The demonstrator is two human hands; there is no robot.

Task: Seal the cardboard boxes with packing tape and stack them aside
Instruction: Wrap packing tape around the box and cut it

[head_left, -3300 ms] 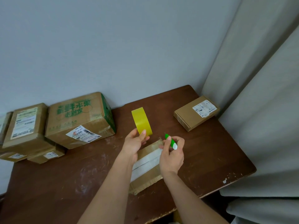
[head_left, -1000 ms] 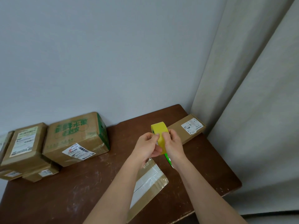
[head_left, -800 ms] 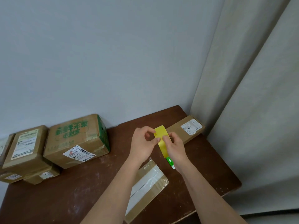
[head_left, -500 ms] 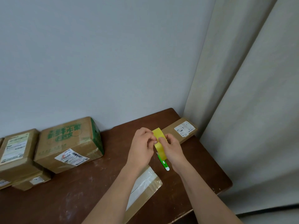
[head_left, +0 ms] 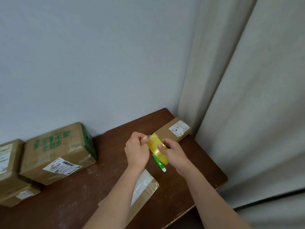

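Above the brown table [head_left: 82, 200] I hold a yellow roll of packing tape [head_left: 158, 149] between both hands. My right hand [head_left: 175, 156] grips the roll with the thumb on its face. My left hand [head_left: 137, 149] pinches the tape's loose end at the roll's upper left edge. A flat cardboard box [head_left: 145, 189] with a white strip along its top lies under my left forearm, partly hidden. A green cutter [head_left: 159, 163] lies on the table just below the roll.
A small labelled box [head_left: 176, 129] sits at the back right by the curtain [head_left: 247, 96]. A large box with green print [head_left: 57, 151] and smaller boxes [head_left: 9, 171] stand at the left against the wall. The table's right and front edges are close.
The roll has turned in my hands and my left fingers have shifted to pinch its upper edge. The cutter, held in my right hand 3.3 s ago, now appears to lie on the table.
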